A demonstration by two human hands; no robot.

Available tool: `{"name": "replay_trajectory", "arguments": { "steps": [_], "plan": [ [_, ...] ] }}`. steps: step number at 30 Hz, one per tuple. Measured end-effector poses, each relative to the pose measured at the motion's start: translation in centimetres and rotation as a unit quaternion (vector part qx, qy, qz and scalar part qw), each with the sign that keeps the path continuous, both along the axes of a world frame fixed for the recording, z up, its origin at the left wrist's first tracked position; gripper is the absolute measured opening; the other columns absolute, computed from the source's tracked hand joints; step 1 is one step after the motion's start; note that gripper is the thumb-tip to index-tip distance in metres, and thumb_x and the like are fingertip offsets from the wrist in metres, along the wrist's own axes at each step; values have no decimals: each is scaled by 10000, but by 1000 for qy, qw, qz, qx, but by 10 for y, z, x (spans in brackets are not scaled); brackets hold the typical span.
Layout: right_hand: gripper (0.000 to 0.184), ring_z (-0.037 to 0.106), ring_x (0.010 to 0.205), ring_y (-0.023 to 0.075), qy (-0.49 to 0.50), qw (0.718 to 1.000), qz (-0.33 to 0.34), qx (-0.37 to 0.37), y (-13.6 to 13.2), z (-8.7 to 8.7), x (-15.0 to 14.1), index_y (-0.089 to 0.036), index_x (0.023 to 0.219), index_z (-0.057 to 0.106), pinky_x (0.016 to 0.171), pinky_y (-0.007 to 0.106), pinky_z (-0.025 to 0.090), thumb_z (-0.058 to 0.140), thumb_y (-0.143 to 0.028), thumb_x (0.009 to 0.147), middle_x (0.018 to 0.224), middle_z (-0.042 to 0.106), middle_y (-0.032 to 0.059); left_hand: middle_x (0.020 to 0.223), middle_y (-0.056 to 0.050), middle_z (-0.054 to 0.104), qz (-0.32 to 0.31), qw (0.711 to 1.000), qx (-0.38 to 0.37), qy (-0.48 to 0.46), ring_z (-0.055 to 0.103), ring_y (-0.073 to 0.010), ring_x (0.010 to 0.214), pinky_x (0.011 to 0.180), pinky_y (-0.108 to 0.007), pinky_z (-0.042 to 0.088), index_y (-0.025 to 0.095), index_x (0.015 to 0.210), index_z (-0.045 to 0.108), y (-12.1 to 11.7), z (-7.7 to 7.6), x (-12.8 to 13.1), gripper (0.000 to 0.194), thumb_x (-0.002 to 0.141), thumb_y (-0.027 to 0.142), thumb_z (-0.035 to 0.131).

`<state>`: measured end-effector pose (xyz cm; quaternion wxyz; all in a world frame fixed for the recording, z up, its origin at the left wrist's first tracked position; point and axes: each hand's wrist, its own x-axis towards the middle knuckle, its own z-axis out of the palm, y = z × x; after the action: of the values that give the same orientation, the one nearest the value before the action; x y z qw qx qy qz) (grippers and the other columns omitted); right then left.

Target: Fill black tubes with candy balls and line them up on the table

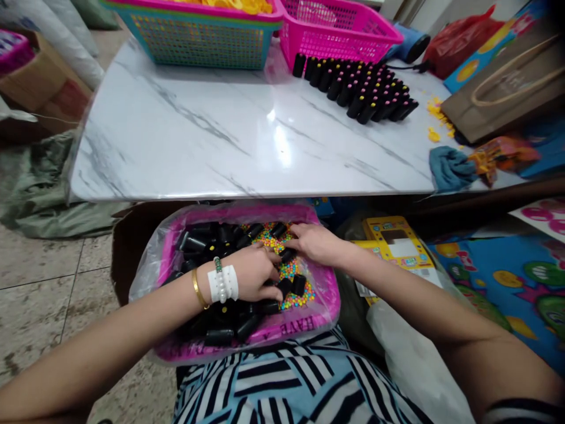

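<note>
Pink basket, left hand, right hand, palms-down

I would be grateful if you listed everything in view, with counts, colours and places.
tub: one, pink, below table edge
black cylinders: dozens, in tub and on table
beads: many, multicoloured, in tub
table: one, white, grey-veined, centre
teal basket: one, pink-rimmed, far edge
pink basket: one, beside it
yellow pieces: many, in teal basket and right of table
red bag: one, far right
paper bag: one, brown, right
cloth: one, blue, right edge
green sack: one, floor, left
left hand: one, bare, among cylinders
right hand: one, bare, by cylinders and beads
</note>
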<state>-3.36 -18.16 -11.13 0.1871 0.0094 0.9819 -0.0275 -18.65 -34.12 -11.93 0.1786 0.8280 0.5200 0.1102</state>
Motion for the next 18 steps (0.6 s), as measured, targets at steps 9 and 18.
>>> {"name": "replay_trajectory", "arguments": {
  "steps": [9, 18],
  "plan": [
    [356, 536, 1010, 258, 16, 1000, -3, -1, -40, -3, -4, -110, 1180, 577, 885, 371, 430, 592, -248, 852, 1128, 596, 139, 1057, -137, 607, 121, 987, 39, 94, 585, -289, 982, 853, -419, 455, 179, 1059, 661, 39, -27, -15, 270, 801, 256, 640],
    [225, 524, 906, 294, 42, 991, -38, 118, -41, -9, -13, -69, 967, 627, 773, 408, 441, 413, -118, 918, 921, 602, 180, 913, -142, 647, 198, 979, 51, 23, 638, -272, 860, 797, -398, 492, 115, 934, 617, 34, -32, -17, 171, 854, 254, 559]
  ]
}}
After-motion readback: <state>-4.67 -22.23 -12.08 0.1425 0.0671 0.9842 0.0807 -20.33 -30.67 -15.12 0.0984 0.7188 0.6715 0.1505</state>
